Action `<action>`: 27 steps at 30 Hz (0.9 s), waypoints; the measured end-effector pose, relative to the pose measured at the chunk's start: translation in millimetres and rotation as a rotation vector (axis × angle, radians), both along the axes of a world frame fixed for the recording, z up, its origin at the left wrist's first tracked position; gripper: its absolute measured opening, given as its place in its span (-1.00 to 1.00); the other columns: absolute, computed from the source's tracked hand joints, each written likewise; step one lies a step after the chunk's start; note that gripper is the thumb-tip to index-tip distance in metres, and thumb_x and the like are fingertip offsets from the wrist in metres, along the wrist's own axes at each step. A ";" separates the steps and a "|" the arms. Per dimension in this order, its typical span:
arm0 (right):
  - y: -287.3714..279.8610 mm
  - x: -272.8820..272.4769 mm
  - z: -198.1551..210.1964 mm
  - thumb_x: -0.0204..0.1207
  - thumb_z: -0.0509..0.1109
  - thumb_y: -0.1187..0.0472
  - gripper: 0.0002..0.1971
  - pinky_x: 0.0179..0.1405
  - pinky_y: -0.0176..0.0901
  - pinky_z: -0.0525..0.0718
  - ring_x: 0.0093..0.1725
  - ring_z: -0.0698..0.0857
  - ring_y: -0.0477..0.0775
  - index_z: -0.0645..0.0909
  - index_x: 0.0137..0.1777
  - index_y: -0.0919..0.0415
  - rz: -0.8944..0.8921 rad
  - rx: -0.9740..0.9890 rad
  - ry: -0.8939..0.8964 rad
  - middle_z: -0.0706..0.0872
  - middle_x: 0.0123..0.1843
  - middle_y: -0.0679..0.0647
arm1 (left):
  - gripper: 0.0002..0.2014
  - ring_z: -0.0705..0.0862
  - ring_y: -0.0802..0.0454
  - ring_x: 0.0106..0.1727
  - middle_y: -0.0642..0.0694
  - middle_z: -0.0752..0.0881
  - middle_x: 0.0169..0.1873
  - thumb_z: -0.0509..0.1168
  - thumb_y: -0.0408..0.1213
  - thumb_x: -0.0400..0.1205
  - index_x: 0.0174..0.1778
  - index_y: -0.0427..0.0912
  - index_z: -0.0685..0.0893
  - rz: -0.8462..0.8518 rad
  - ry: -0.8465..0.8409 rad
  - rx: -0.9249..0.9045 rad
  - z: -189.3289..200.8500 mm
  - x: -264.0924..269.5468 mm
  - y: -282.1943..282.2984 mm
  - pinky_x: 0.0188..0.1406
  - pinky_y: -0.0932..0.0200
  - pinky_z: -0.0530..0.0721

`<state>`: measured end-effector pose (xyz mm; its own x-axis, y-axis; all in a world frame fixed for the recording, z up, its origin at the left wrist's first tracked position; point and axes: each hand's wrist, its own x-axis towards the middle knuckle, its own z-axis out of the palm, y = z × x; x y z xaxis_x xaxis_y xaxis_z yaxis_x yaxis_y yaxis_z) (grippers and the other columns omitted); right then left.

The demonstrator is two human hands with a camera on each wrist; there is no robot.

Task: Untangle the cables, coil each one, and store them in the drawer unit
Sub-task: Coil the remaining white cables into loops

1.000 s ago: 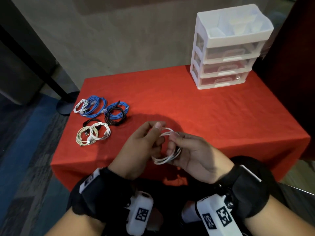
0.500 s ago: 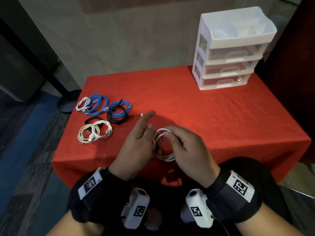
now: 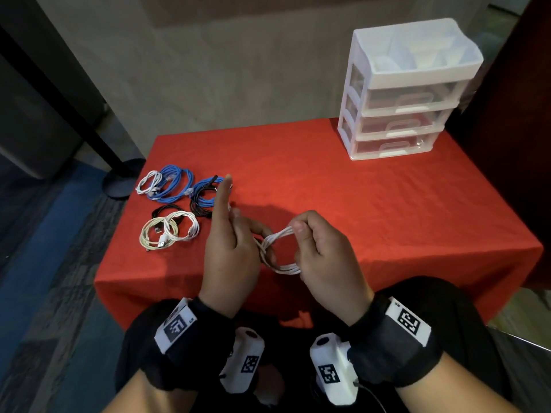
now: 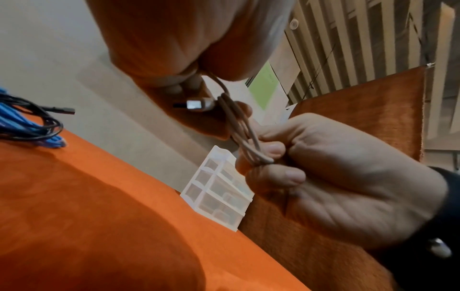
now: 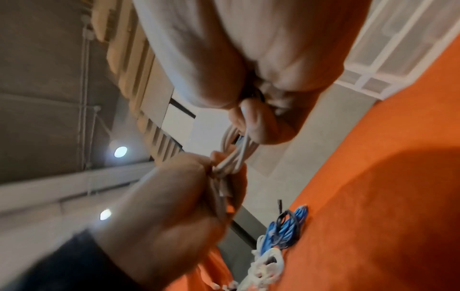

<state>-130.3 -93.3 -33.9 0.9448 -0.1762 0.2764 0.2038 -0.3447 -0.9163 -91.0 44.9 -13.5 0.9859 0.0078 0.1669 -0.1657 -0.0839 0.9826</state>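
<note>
A small coil of white cable hangs between my two hands above the front of the red table. My right hand grips the coil's right side in curled fingers. My left hand pinches the left side with thumb and lower fingers while its index finger points straight up. In the left wrist view the cable strands run from my left hand to my right hand, with a USB plug sticking out by the left fingers. The white three-drawer unit stands at the back right, drawers closed.
Several coiled cables lie at the table's left: blue ones, a blue and black pair, and white and cream ones. The table's front edge is just below my hands. A dark post base stands on the floor at left.
My left index finger has lifted to point straight up. The hands have drawn slightly apart, stretching the white coil between them, and the right hand has turned palm-in.
</note>
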 end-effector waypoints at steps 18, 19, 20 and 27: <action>-8.2 -6.6 -2.5 0.66 0.47 0.24 -0.96 -0.21 -0.36 0.53 -0.31 0.69 -0.16 0.69 -0.04 0.15 0.005 0.047 -0.049 0.69 -0.34 -0.25 | -0.66 0.50 -0.12 -0.42 -0.31 0.62 -0.41 0.15 -0.36 0.65 -0.39 -0.21 0.73 -0.482 0.588 0.231 12.7 6.1 0.9 -0.37 0.07 0.46; -7.5 -6.3 -4.7 0.64 0.49 0.22 -0.94 -0.16 -0.31 0.56 -0.24 0.70 -0.12 0.70 -0.08 0.13 -0.047 0.034 -0.079 0.70 -0.25 -0.19 | -0.64 0.52 -0.14 -0.41 -0.32 0.64 -0.41 0.14 -0.38 0.65 -0.40 -0.24 0.74 -0.483 0.575 0.242 14.9 6.3 0.9 -0.38 0.07 0.48; -7.5 -5.0 -7.6 0.62 0.52 0.19 -0.93 -0.06 -0.30 0.58 -0.13 0.70 -0.10 0.72 -0.11 0.11 -0.101 -0.004 -0.107 0.68 -0.10 -0.14 | -0.64 0.53 -0.16 -0.41 -0.31 0.66 -0.42 0.13 -0.39 0.65 -0.37 -0.29 0.76 -0.491 0.558 0.255 17.6 6.6 1.1 -0.38 0.06 0.50; 1.5 -5.6 -10.9 0.67 0.47 0.13 -0.89 -0.10 -0.18 0.66 -0.15 0.76 -0.05 0.72 -0.11 0.07 -0.076 0.126 -0.044 0.78 -0.23 -0.08 | -0.65 0.52 -0.08 -0.54 -0.24 0.64 -0.48 0.12 -0.33 0.71 -0.30 -0.31 0.72 -0.501 0.507 0.324 27.4 13.7 6.5 -0.48 0.11 0.44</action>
